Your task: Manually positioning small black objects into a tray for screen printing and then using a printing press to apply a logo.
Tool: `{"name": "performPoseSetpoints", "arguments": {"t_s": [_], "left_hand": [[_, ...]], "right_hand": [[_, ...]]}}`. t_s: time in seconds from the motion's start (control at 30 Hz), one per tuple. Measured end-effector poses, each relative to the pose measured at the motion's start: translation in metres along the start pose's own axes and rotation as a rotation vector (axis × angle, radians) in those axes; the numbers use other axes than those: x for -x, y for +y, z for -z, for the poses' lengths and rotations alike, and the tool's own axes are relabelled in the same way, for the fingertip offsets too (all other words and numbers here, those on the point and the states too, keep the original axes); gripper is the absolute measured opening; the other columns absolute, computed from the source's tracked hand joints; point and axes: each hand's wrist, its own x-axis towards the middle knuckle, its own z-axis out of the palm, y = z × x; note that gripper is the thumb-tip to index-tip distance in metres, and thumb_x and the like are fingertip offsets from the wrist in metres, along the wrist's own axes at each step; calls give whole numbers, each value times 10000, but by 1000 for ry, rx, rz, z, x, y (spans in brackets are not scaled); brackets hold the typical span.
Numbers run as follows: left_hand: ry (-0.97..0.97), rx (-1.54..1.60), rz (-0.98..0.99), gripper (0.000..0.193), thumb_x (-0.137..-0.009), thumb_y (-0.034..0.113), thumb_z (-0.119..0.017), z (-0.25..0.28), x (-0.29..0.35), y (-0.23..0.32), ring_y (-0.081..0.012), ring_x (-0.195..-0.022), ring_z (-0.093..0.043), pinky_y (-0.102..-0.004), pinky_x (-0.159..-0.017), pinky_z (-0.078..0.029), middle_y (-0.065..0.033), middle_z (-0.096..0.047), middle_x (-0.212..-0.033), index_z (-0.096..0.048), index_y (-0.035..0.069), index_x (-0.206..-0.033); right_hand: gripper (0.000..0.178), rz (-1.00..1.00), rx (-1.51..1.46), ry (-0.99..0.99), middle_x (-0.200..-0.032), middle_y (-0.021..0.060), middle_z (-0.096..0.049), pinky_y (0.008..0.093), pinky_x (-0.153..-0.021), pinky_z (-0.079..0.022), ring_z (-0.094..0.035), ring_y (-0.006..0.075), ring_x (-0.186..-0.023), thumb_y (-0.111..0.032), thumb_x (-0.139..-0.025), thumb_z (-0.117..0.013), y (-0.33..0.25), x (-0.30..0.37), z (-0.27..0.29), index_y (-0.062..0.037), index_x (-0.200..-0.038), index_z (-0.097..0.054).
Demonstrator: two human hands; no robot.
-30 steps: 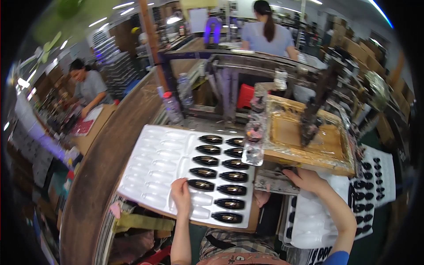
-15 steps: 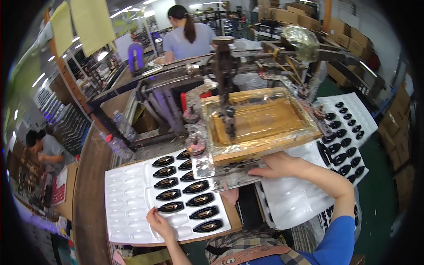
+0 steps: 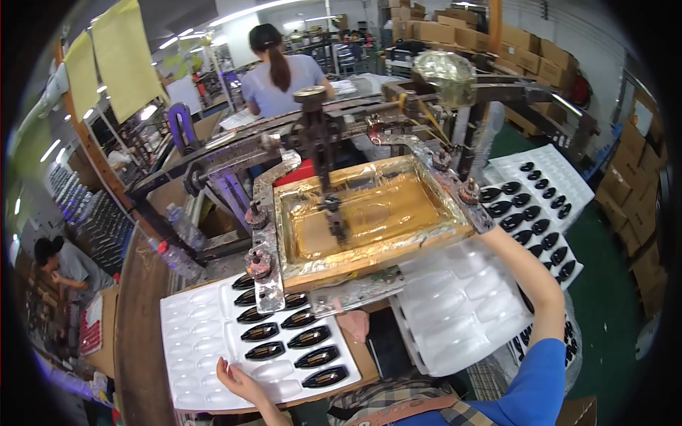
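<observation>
My left hand (image 3: 240,383) hovers over the near edge of a white molded tray (image 3: 186,344), its fingers apart and slightly curled, holding nothing. Glossy black boat-shaped pieces (image 3: 310,337) with gold markings fill two columns of that tray; its left pockets show no pieces. My right forearm (image 3: 529,273) reaches to the right side of a wooden screen frame (image 3: 380,258) coated in gold-brown ink. The right hand itself is hidden behind the frame's corner, so its fingers do not show. Below the frame is a stained metal plate (image 3: 359,291).
A second white tray (image 3: 455,316) lies right of the metal plate. Farther right, trays hold more black pieces (image 3: 540,226). Metal press arms (image 3: 263,213) surround the frame. Bottles (image 3: 177,259) stand at left. A co-worker (image 3: 280,78) sits beyond the press; another person (image 3: 67,266) is far left.
My right hand has left the frame's front edge and reached away to its right side, out of sight. My left hand has drawn back from the black piece. The whole view has shifted.
</observation>
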Motion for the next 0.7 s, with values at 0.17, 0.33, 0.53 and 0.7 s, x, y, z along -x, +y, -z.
{"name": "performPoseSetpoints", "arguments": {"t_s": [0.17,0.33,0.53,0.7], "left_hand": [[-63,211,-121,217,-869,22,-427,-18,-17,86,-193,-991,-495,-298,-873,-375,-130,-533,-1052,-499,-39,-1064],[-329,265,-341,161,-808,-10,-486,-70,-15,168,-246,-950,-497,-332,-831,-386,-138,-548,-1001,-548,-24,-955],[-697,45,-566,206,-802,55,-485,-151,-26,157,-209,-893,-562,-324,-775,-434,-145,-604,-941,-553,-15,-983],[-732,295,-334,200,-803,54,-501,-163,-33,170,-192,-884,-563,-302,-772,-436,-126,-605,-941,-559,-13,-982]], "right_hand": [[252,-9,465,-5,-877,129,-486,364,-751,-418,-473,279,-886,-33,-606,-564,-30,-9,25,-11,-856,-542],[378,-173,218,45,-953,174,-523,373,-644,-461,-564,312,-749,-153,-642,-700,-39,4,29,-9,-930,-501],[550,-281,-485,-109,-1099,130,-510,294,-647,-445,-560,223,-827,-186,-652,-711,-103,15,69,-73,-1129,-461],[669,34,-568,-45,-1259,117,-389,284,-734,-433,-428,222,-1099,-217,-641,-736,-119,11,57,-56,-1202,-409]]}}
